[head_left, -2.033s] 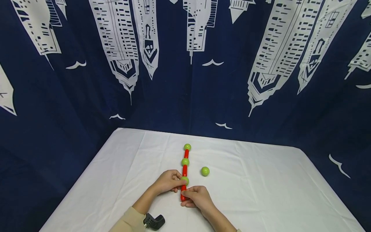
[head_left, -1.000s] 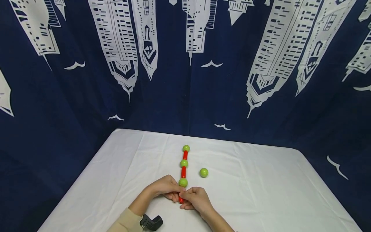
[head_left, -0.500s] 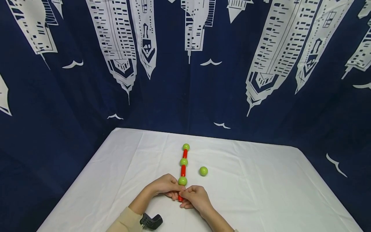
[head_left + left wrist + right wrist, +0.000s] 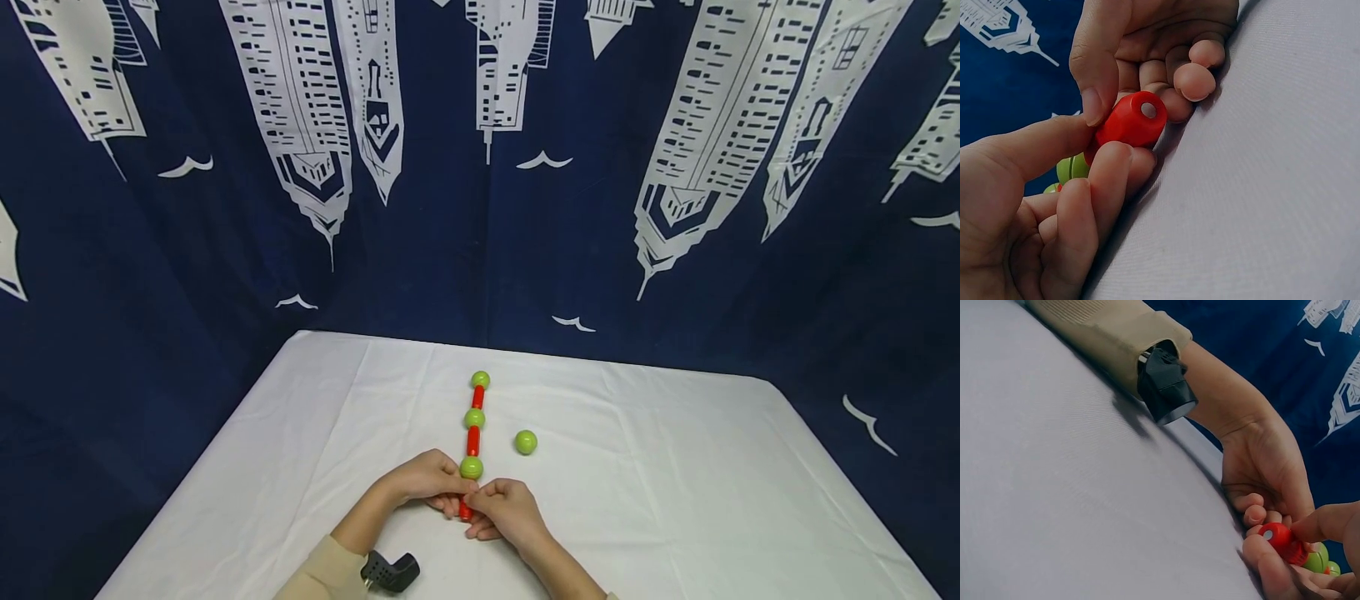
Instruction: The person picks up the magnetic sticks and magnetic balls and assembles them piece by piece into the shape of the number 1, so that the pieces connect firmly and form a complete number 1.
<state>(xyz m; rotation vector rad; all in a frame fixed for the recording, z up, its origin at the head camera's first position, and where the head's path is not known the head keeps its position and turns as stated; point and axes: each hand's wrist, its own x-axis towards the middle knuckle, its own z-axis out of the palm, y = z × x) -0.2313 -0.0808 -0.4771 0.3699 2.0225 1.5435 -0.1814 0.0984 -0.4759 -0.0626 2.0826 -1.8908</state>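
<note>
On the white table lies a straight chain of green balls and red rods. Its balls are a far ball [image 4: 480, 379], a middle ball [image 4: 475, 418] and a near ball [image 4: 471, 467], joined by a far rod [image 4: 477, 397] and a middle rod [image 4: 473, 442]. At the near end, my left hand [image 4: 430, 483] and right hand [image 4: 512, 510] both pinch the last red rod [image 4: 466, 509] between thumb and fingers. A round silver disc [image 4: 1149, 110] shows in this rod's free end in the left wrist view. Fingers hide much of the rod.
A loose green ball [image 4: 526, 442] sits right of the chain on the white tablecloth [image 4: 660, 483]. Behind the table hangs a dark blue curtain [image 4: 442, 275] printed with white buildings. A black wrist camera [image 4: 392, 572] sticks out from the left sleeve [image 4: 327, 570].
My left fingers have moved from the near green ball down onto the last red rod, leaving that ball uncovered. The right hand keeps its pinch on the rod; the last half second shows hardly any motion.
</note>
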